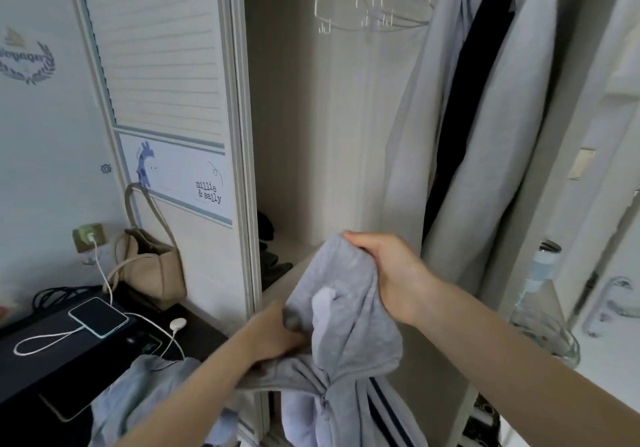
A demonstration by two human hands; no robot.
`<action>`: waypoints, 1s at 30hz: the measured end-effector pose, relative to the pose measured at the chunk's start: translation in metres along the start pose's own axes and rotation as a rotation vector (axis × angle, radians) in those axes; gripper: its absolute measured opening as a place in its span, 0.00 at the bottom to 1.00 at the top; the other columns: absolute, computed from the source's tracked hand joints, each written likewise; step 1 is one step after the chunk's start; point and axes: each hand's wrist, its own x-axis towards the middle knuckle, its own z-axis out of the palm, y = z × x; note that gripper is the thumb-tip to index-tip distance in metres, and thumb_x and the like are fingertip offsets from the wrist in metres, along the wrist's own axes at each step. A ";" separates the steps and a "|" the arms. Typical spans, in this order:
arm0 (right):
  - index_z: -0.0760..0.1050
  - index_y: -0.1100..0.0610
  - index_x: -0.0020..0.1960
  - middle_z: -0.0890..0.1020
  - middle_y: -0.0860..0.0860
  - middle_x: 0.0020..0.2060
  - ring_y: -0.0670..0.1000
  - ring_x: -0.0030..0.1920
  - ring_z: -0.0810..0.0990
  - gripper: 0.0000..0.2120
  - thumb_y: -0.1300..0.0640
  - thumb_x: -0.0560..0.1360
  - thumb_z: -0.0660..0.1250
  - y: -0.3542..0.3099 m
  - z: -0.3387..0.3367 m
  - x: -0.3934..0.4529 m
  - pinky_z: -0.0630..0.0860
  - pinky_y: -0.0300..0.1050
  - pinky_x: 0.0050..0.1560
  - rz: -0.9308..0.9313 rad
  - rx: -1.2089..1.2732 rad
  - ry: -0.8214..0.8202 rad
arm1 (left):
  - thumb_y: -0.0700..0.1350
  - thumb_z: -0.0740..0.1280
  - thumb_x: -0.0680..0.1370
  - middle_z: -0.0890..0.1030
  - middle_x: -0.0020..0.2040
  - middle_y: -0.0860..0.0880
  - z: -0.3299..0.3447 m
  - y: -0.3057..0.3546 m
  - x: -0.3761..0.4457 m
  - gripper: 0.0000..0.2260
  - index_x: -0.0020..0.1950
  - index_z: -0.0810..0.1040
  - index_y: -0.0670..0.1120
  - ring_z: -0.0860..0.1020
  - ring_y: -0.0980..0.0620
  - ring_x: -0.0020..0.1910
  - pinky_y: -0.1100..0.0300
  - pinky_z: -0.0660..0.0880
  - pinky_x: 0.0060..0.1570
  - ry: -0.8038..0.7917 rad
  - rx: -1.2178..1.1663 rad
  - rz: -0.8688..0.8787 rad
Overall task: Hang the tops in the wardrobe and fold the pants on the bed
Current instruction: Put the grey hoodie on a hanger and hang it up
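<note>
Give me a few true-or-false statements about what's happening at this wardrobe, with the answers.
1. Both hands grip the grey hoodie. True: the left hand and right hand each clutch its fabric.
2. The hoodie already hangs on a hanger. False: it is held in front of the open wardrobe.
3. Empty white hangers hang inside the wardrobe. True.
4. The phone lies on the wardrobe shelf. False: it rests on the dark surface at left, with a white cable at it.
5. A beige handbag sits left of the wardrobe. True.
</note>
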 end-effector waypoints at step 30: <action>0.71 0.56 0.48 0.77 0.53 0.33 0.58 0.35 0.78 0.07 0.53 0.80 0.61 -0.164 -0.048 0.138 0.75 0.51 0.34 -1.000 -1.192 1.094 | 0.51 0.76 0.66 0.83 0.55 0.36 -0.299 0.106 0.155 0.21 0.52 0.85 0.37 0.84 0.39 0.50 0.49 0.81 0.45 -0.162 -0.798 0.238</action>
